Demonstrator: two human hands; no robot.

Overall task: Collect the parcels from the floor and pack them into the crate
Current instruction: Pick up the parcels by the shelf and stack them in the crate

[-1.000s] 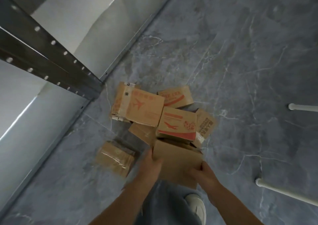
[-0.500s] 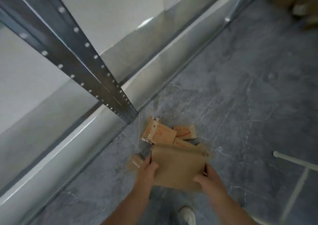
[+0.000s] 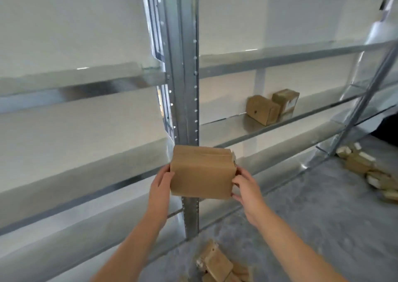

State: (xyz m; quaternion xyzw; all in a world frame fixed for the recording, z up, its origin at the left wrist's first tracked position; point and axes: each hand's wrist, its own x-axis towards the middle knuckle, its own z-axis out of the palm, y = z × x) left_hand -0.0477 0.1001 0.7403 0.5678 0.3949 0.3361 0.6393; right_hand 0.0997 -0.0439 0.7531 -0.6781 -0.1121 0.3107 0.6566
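A person's two bare forearms reach forward. The left hand (image 3: pixel 161 184) and right hand (image 3: pixel 245 187) clasp a plain brown cardboard parcel (image 3: pixel 202 171) between them, one hand at each end. The fingers wrap its side edges and the thumbs lie on the near face. The parcel is held level in the air, in front of the grey perforated upright (image 3: pixel 189 66) of a galvanised metal shelving rack (image 3: pixel 280 57). On a middle shelf (image 3: pixel 226 131) to the right sit two small brown cardboard boxes (image 3: pixel 261 109), touching each other. On the grey marbled floor (image 3: pixel 323 217), a blurred heap of brown parcels (image 3: pixel 217 264) lies below the hands. A second heap of parcels (image 3: pixel 366 169) lies far right, beside the rack's end.
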